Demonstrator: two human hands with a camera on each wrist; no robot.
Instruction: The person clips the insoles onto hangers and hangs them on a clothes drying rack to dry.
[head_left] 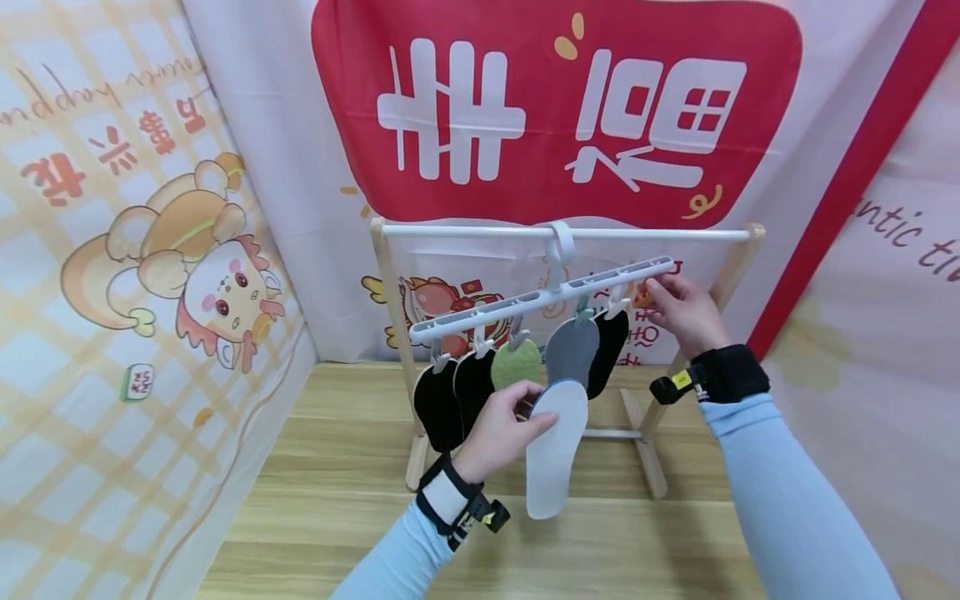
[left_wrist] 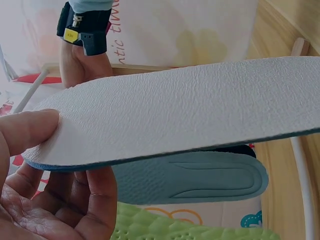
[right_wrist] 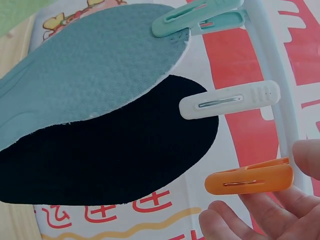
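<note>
My left hand (head_left: 504, 427) pinches one end of an insole (head_left: 557, 450), thumb on its white face and fingers behind. In the left wrist view the insole (left_wrist: 190, 107) shows a blue edge. My right hand (head_left: 686, 312) is at the right end of a white clip hanger (head_left: 540, 298), thumb and fingers around the tail of an orange clip (right_wrist: 250, 179). That clip has no insole in it. Beside it, a white clip (right_wrist: 230, 100) holds a black insole (right_wrist: 120, 155), and a green clip (right_wrist: 197, 17) holds a grey-blue insole (right_wrist: 100, 70).
The hanger hooks over the white rail (head_left: 465, 232) of a wooden stand (head_left: 393, 308) and tilts up at the right. Two black insoles (head_left: 437, 407) and a green insole (head_left: 516, 364) hang on its left half. Printed cloth (head_left: 262, 100) surrounds the wooden tabletop (head_left: 337, 517).
</note>
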